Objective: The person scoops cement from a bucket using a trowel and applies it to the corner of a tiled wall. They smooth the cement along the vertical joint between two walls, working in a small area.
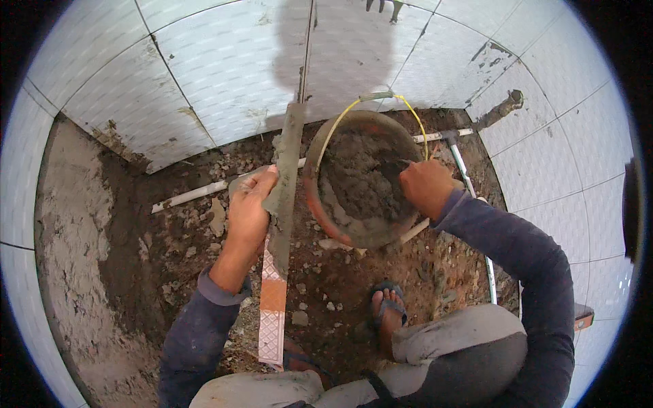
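Observation:
My left hand is closed around the edge of a long, narrow tile strip, held lengthwise away from me. Grey wet mortar coats its far part; the near part shows a pale patterned and orange back. To the right stands a round bucket with a yellow wire handle, holding thick wet mortar. At the bucket's right rim my right hand is closed on what looks like a trowel; only a thin bit of it shows, the rest hidden by the hand and the mortar.
White tiled walls surround a rough dirt floor strewn with rubble. A white pipe runs behind the bucket, and another pipe branches toward me on the right. My sandalled foot is below the bucket.

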`<state>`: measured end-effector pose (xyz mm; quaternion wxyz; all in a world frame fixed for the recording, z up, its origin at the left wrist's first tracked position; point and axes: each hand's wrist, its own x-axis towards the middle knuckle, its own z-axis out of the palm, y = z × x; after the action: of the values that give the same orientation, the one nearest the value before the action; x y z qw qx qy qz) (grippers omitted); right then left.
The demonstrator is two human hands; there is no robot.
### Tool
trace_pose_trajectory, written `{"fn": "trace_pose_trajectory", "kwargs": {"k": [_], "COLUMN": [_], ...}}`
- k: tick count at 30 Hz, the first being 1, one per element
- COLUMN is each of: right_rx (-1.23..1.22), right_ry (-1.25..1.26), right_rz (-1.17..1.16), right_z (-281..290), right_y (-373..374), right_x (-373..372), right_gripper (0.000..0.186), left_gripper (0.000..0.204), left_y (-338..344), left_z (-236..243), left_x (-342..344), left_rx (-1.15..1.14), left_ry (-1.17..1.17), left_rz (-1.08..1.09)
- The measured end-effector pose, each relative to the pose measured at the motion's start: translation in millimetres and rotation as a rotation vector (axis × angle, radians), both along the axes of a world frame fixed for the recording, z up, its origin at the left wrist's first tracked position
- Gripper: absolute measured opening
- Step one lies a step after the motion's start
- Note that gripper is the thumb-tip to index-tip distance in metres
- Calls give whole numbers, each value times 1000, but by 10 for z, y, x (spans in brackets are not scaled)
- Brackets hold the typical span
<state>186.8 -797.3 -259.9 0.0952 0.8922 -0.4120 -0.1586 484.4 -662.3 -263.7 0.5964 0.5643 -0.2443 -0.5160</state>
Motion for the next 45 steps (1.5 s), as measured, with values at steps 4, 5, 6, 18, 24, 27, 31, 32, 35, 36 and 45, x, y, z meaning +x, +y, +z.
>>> {"fn": "trace_pose_trajectory", "kwargs": {"k": [4, 5, 6, 18, 24, 27, 31, 32, 35, 36, 45], "right_rx": [154, 275, 394, 1119, 730, 580, 502, 471, 400, 402, 587], "right_ry": [172, 77, -20, -1042, -1292, -1348, -1280, -1262, -1206, -1187, -1256], "right_rz": [69, -49, -166, -324, -44, 168, 215, 262, 337, 344, 386], "right_z": [380, 476, 570, 464, 87, -39, -108, -143, -297, -301, -234], "right_y": [-147, -218, -300, 476, 896, 990, 1082, 1111, 1150, 1155, 1236], "right_x": [30, -63, -196, -47, 490, 680, 762, 770, 512, 400, 848], "right_gripper": [19, 18, 21, 33, 23, 26, 29, 30, 33, 35, 37], "left_gripper": [33, 31, 30, 34, 34, 32, 35, 35, 37, 38, 33], "left_y": [24, 12, -6, -134, -199, -194, -206, -232, -206, -203, -231], "left_z": [-7, 6, 24, -56, 30, 127, 126, -131, 63, 176, 106], "left_x": [141, 146, 138, 193, 211, 222, 290, 494, 425, 367, 435], "left_rx": [-42, -36, -29, -95, -185, -148, -178, -255, -125, -30, -90], "left_ry": [-4, -1, 3, -79, -49, 17, -313, -703, -462, -141, -627], "left_rz": [-55, -33, -12, 102, 151, 116, 116, 88, 96, 114, 51]}}
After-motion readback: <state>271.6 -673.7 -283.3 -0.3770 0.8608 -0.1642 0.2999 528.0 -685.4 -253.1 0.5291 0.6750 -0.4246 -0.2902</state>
